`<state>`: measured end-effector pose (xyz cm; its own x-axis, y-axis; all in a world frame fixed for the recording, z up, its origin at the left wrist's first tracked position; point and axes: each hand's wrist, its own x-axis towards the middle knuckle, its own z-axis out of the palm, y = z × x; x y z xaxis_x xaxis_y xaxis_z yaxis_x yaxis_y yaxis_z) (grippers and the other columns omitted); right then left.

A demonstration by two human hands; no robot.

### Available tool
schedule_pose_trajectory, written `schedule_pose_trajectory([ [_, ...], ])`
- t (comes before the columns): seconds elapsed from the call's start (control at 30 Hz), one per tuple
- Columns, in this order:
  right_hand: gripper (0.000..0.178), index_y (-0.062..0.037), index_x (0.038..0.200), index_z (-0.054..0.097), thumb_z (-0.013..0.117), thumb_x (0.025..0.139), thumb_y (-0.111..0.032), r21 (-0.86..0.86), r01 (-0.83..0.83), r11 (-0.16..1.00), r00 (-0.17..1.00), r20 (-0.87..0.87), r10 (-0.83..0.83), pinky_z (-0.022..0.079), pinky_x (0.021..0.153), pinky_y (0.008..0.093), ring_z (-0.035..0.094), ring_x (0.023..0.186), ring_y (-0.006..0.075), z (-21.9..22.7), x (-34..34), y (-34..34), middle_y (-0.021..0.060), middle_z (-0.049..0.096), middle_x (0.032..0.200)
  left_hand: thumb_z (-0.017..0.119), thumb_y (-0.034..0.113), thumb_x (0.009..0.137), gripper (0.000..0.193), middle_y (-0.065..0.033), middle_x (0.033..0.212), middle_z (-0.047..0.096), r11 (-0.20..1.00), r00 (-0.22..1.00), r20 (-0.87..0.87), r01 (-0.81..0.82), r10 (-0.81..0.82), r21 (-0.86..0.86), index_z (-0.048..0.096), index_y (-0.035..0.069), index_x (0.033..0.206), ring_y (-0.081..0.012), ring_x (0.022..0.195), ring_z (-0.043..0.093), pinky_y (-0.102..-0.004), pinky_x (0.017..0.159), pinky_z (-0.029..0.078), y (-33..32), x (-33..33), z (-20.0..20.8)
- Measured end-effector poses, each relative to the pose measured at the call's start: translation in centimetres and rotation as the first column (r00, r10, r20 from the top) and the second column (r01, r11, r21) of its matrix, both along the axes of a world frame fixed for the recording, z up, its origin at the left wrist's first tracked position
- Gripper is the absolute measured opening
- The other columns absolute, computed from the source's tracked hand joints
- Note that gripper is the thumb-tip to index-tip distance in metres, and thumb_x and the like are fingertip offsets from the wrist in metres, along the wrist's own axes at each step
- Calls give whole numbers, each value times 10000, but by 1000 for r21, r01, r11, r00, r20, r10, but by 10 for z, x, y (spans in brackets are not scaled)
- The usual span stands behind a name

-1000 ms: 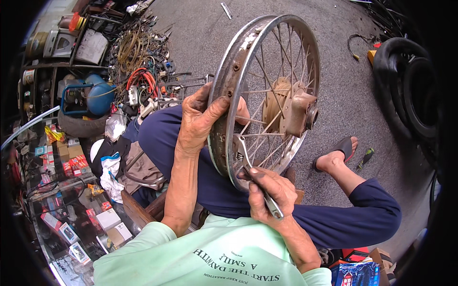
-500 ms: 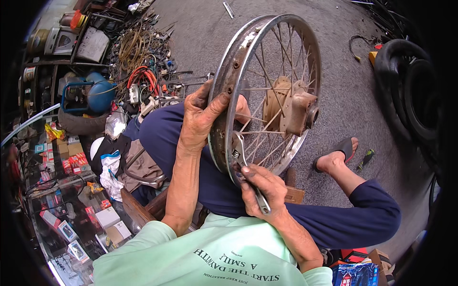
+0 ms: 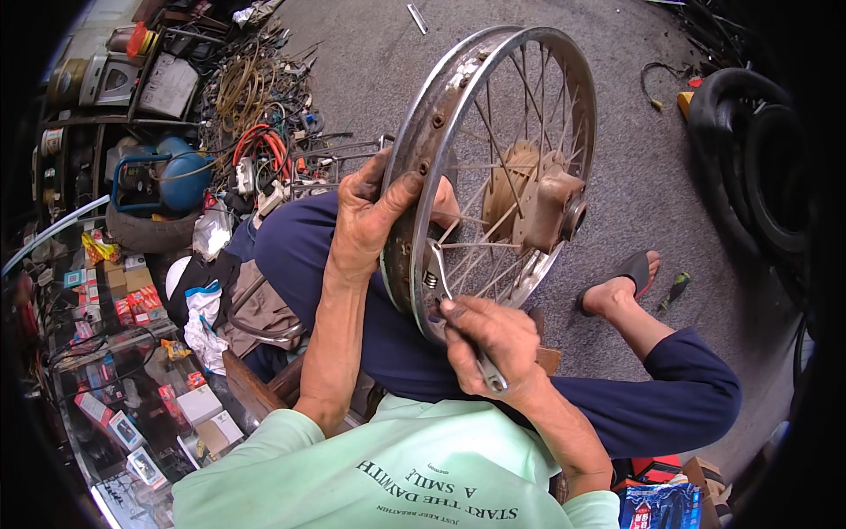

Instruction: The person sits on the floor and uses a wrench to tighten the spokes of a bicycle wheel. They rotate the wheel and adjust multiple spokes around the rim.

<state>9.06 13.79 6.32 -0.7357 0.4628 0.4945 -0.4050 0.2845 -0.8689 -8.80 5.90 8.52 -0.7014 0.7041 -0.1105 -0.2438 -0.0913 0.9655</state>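
A spoked metal wheel rim [image 3: 426, 137] stands tilted on my lap, its bare channel rusty and without a tyre. Its dull, grimy hub [image 3: 548, 207] faces right, joined to the rim by thin spokes. My left hand [image 3: 368, 212] grips the rim's left side, thumb on the outer channel and fingers behind. In my right hand [image 3: 493, 339] is an adjustable wrench [image 3: 435, 269], held by its handle. The wrench's head lies against the inner side of the rim, near the spoke ends; whether its jaws grip a nipple I cannot tell.
Piled cables and scrap [image 3: 251, 97] lie at the far left, beside a blue air compressor [image 3: 183, 172]. A glass case [image 3: 97, 375] with small boxes stands at my left. Black tyres [image 3: 736, 150] hang at the right. A green-handled screwdriver [image 3: 677, 289] lies by my sandalled foot [image 3: 608, 298].
My right hand has turned slightly, and the wrench's handle end has swung a little to the right. The rim and my left hand have barely shifted.
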Motion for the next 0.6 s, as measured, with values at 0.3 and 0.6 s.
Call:
schedule_pose_trajectory([
  [0.3,176,48,810,660,618,783,-120,-277,-105,955,957,233,173,482,509,280,627,536,165,31,-19,50,112,678,700,711,135,902,316,-84,946,720,995,998,-33,45,-48,-85,648,-13,1174,-117,848,666,-264,777,542,-2,0,-1],
  [0.6,247,72,877,675,547,821,-132,-782,-114,613,823,272,499,448,365,260,566,456,140,43,-53,91,81,646,709,717,104,890,387,-81,1102,701,986,985,-74,154,-159,-70,619,-32,1239,-114,985,636,-266,899,506,2,1,8],
])
